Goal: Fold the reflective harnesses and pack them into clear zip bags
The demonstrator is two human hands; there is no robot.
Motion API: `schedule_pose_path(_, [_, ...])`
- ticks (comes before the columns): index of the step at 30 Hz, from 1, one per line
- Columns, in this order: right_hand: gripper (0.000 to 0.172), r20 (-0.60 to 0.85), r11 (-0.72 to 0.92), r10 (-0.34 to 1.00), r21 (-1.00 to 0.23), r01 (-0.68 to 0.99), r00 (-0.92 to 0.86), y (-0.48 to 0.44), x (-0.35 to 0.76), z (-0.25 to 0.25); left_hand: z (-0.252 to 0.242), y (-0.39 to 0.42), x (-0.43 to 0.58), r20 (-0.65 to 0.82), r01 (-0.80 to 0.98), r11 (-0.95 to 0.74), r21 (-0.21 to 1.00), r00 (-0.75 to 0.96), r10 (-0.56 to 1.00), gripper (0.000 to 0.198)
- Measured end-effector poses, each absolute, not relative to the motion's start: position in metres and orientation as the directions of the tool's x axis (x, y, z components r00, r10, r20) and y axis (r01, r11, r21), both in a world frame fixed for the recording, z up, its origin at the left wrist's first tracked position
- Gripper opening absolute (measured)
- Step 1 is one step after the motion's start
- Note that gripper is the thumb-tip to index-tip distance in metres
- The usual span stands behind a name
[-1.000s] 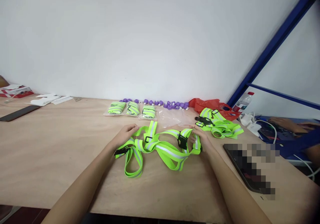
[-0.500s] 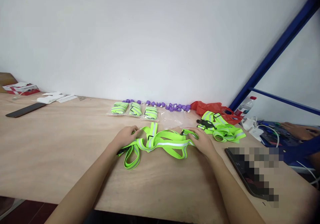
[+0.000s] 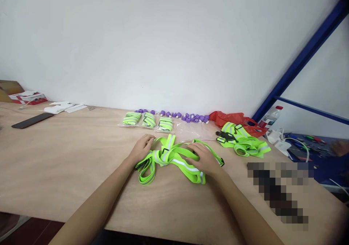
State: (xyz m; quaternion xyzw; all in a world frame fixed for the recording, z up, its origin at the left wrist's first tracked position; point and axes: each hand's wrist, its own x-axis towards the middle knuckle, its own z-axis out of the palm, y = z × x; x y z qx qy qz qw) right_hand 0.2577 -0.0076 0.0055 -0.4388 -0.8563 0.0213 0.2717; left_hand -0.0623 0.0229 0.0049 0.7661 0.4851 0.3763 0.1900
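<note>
Plywood table (image 3: pixel 68 172), pale and matt, set against a plain white wall, with a blue metal frame (image 3: pixel 302 57) slanting up at the right.

Neon-green webbing harness (image 3: pixel 178 162), grey-striped with black plastic buckles, lies in limp loops mid-table. The right hand (image 3: pixel 203 157) lies flat on it, fingers stretched out and close together. The left hand (image 3: pixel 143 148) bends its fingers over the left loops; whether they pinch cannot be told. Behind it lie glossy bagged strap rolls (image 3: pixel 148 120), small purple pieces (image 3: pixel 188 117) and a crumpled red bag (image 3: pixel 231 117).
</note>
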Motion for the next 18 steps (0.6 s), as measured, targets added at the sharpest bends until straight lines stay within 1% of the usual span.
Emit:
schedule_pose_path(3, [0.047,0.436,0.567,0.793,-0.269,0.779,-0.426,-0.006,0.259,0.004,0.015,0.020,-0.064,0.444,0.585,-0.575,0.572,0.369,0.817,0.038])
schedule_pose_path(5, [0.048,0.430,0.533,0.811,-0.264,0.804,-0.397,-0.005,0.262,0.002,0.022,0.017,-0.064,0.433,0.555,-0.649,0.520,0.484,0.760,0.039])
schedule_pose_path(7, [0.044,0.404,0.485,0.841,-0.264,0.834,-0.361,-0.004,0.265,0.000,0.027,0.015,-0.064,0.351,0.521,-0.655,0.547,0.568,0.744,0.037])
schedule_pose_path(9, [0.036,0.345,0.427,0.877,-0.243,0.871,-0.334,-0.003,0.269,0.000,0.030,0.014,-0.064,0.231,0.501,-0.603,0.621,0.618,0.752,0.035])
schedule_pose_path(11, [0.028,0.281,0.381,0.905,-0.195,0.904,-0.320,-0.004,0.272,0.003,0.031,0.013,-0.065,0.132,0.498,-0.541,0.678,0.642,0.755,0.036])
schedule_pose_path(15, [0.022,0.201,0.365,0.920,-0.118,0.924,-0.337,-0.007,0.271,0.012,0.033,0.012,-0.068,0.067,0.508,-0.496,0.704,0.648,0.759,0.037])
schedule_pose_path(16, [0.020,0.184,0.360,0.924,-0.124,0.925,-0.335,-0.008,0.270,0.013,0.034,0.012,-0.068,0.059,0.513,-0.492,0.703,0.648,0.759,0.039])
schedule_pose_path(18, [0.015,0.165,0.325,0.940,-0.179,0.928,-0.298,-0.009,0.267,0.015,0.034,0.011,-0.068,0.049,0.519,-0.490,0.700,0.650,0.758,0.041])
